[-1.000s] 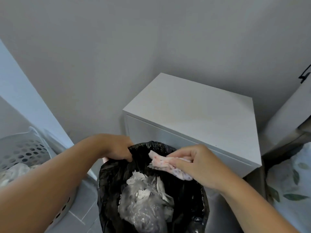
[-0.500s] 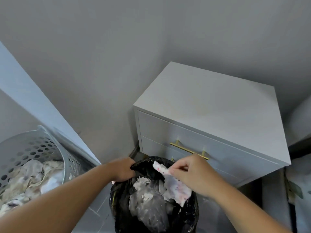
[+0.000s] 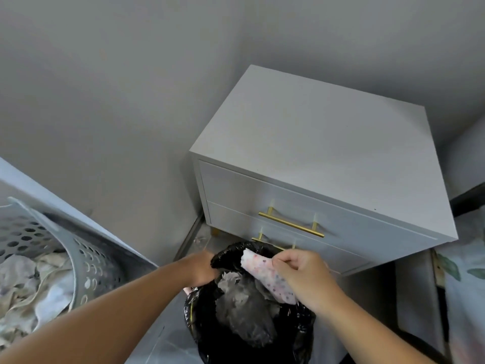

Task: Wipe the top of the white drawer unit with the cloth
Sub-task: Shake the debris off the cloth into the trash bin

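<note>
A: so where's everything sitting?

B: white drawer unit (image 3: 322, 164) is tucked in the wall corner, top bare. Laundry basket (image 3: 65, 248) off to the left, black bin bag (image 3: 252, 311) on the floor right by the unit's front left corner.

A: and the cloth?

B: spotted cloth (image 3: 267, 277) hangs over the bag's mouth, pinched in the right hand (image 3: 301, 277), fingers closed on its upper edge. Left hand (image 3: 202, 269) fingers are clamped on the bag's rim.
</note>
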